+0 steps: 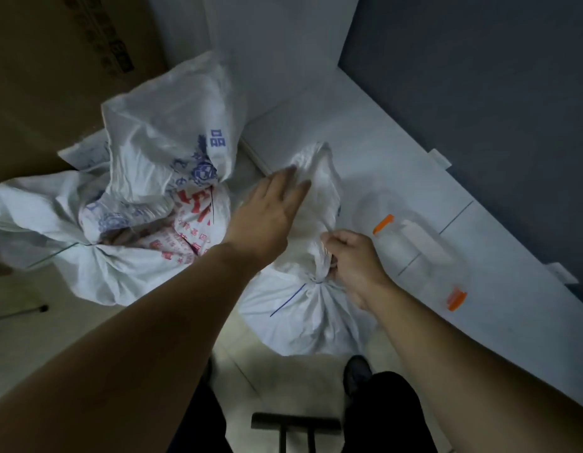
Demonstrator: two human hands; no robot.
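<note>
A white woven sack (303,315) stands on the floor in front of me, tied at its neck with a cord. My right hand (350,259) grips the bunched neck just above the knot. My left hand (270,210) reaches forward with straight fingers and touches the loose top flap of the sack (316,171).
Two more white sacks with blue and red print (159,178) lie to the left. A clear plastic box with orange clips (417,253) sits on the white surface (381,142) to the right. A cardboard box (71,60) stands at the back left. A dark stool (293,423) is near my legs.
</note>
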